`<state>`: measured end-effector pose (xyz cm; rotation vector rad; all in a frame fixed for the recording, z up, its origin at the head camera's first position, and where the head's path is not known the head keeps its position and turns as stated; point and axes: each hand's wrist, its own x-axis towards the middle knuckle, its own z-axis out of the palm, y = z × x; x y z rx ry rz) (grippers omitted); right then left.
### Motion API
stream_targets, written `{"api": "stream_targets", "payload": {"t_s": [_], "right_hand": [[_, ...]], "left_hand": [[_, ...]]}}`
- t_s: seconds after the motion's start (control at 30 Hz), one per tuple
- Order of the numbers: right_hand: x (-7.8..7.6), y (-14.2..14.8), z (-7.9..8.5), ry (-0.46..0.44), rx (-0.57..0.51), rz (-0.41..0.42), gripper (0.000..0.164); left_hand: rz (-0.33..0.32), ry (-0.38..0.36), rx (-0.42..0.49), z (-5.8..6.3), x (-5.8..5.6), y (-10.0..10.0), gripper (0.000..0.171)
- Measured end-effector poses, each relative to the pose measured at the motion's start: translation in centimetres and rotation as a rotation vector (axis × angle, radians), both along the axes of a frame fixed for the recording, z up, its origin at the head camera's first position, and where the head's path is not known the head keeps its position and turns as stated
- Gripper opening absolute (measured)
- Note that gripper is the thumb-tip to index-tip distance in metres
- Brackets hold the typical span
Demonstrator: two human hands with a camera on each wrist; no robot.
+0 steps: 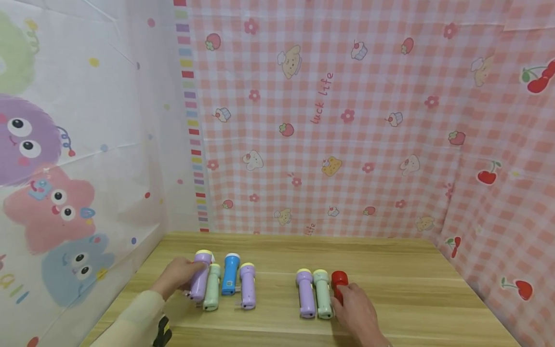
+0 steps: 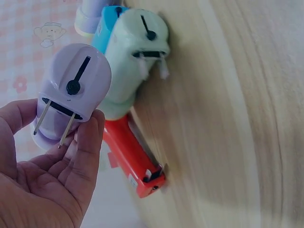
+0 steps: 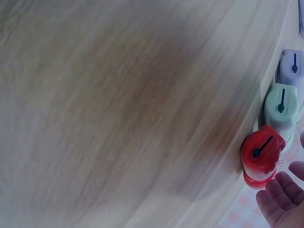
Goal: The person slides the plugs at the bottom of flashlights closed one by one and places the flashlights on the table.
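Note:
My left hand [image 1: 178, 277] grips a purple flashlight [image 1: 200, 282] with a pale yellow head. In the left wrist view, two metal plug prongs [image 2: 68, 129] stick out from its end. A red flashlight [image 2: 135, 154] lies beyond the fingers there, largely covered in the head view. Next to the held one are a green flashlight [image 1: 212, 289], a blue one [image 1: 231, 275] and another purple one [image 1: 248, 286]. On the right, my right hand [image 1: 357, 308] is beside another red flashlight [image 3: 261, 152], its fingers [image 3: 280, 187] loosely extended.
Left of the right-hand red flashlight lie a second green flashlight [image 1: 323, 294] and a further purple one [image 1: 306, 294]. All rest on a wood-grain table [image 1: 277, 250]. A pink checked cloth [image 1: 325, 144] hangs behind, and a white printed cloth [image 1: 130, 168] on the left.

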<state>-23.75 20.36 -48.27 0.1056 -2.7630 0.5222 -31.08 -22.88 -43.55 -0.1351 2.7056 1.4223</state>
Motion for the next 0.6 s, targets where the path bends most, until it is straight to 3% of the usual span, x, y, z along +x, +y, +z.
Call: {"api": "stream_targets", "payload": {"t_s": [0.27, 0.47, 0.6], "right_hand": [[0.0, -0.1, -0.1, -0.021, -0.019, -0.009, 0.031], [-0.1, -0.3, -0.1, -0.043, -0.015, -0.009, 0.032], [-0.2, -0.4, 0.0, -0.067, -0.02, -0.015, 0.033]], "left_hand": [[-0.013, 0.024, 0.061, 0.4, 0.0, 1.4, 0.042], [-0.01, 0.013, 0.062, 0.7, -0.4, 3.3, 0.039], [-0.009, 0.01, 0.111, 0.9, -0.6, 4.7, 0.039]]}}
